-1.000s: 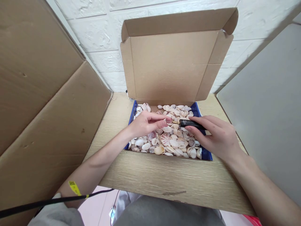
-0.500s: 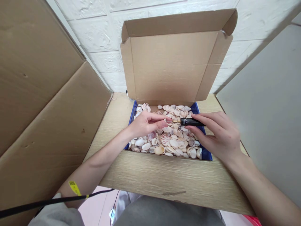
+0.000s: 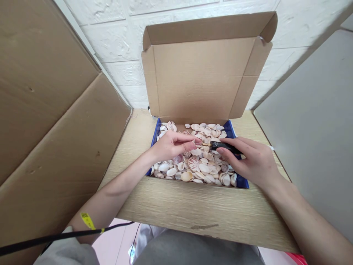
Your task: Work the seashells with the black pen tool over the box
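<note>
My left hand (image 3: 174, 144) is closed, pinching a small pale seashell (image 3: 196, 141) between thumb and fingers; most of the shell is hidden. My right hand (image 3: 249, 156) grips a black mini hand drill (image 3: 216, 145) with a brass chuck. The drill lies nearly level, its thin bit pointing left at the shell; I cannot tell how far the tip goes in. Both hands are over a blue-sided cardboard box (image 3: 242, 180) filled with loose seashells (image 3: 205, 168), among them a red-striped scallop shell (image 3: 193, 163).
The box's brown lid (image 3: 204, 77) stands raised against the white brick wall (image 3: 116, 44). A cardboard panel (image 3: 55, 121) closes off the left, a grey panel (image 3: 311, 121) the right. A black cable with a yellow tag (image 3: 87, 221) crosses the lower left, in front of the wooden table (image 3: 176, 206).
My right hand has turned and rolled the drill slightly, so its rear end tips lower and its printed label has shifted. My left hand holds the shell in the same place.
</note>
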Available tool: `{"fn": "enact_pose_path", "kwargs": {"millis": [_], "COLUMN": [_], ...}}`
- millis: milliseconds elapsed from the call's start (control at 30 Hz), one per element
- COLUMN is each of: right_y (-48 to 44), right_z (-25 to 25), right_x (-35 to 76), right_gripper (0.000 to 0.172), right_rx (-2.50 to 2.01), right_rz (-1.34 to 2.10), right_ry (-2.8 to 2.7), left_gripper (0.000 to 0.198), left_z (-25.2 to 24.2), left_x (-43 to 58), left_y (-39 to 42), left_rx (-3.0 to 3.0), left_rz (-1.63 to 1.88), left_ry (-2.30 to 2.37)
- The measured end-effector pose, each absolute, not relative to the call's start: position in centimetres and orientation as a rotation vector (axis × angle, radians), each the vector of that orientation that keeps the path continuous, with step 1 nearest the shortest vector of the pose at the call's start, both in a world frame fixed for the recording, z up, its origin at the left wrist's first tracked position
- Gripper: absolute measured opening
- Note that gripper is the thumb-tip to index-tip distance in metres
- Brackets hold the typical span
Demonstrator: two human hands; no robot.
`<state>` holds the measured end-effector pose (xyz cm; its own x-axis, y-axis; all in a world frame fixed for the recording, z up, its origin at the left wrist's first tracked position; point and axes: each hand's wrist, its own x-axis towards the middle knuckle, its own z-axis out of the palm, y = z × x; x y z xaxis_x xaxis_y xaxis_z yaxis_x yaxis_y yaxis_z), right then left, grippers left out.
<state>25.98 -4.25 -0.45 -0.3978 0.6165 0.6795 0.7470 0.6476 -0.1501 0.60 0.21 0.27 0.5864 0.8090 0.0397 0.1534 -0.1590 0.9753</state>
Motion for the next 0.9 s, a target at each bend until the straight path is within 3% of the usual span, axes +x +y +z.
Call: {"fn": "enact_pose_path", "kwargs": {"millis": [333, 700, 900], "right_y": [-4.22, -4.02, -3.98], "right_z": [-0.56, -0.12, -0.01], "right_x": [26.26, 26.13, 26.09], "right_gripper": [0.015, 0.032, 0.033], "right_rx": [-1.043, -0.924, -0.918], "right_rz": [-0.219, -0.351, -0.368], "right_ry": [-2.153, -2.085, -2.085], "left_gripper": [0.043, 0.047, 0.049], "left_z": [0.25, 0.11, 0.14], "left_x": [0.48, 0.54, 0.57], "left_y": [0.27, 0.13, 0.04], "left_rx": [1.673, 1.588, 1.584], "left_rz": [0.684, 0.666, 0.652], "left_ry": [0.803, 0.848, 0.859]}}
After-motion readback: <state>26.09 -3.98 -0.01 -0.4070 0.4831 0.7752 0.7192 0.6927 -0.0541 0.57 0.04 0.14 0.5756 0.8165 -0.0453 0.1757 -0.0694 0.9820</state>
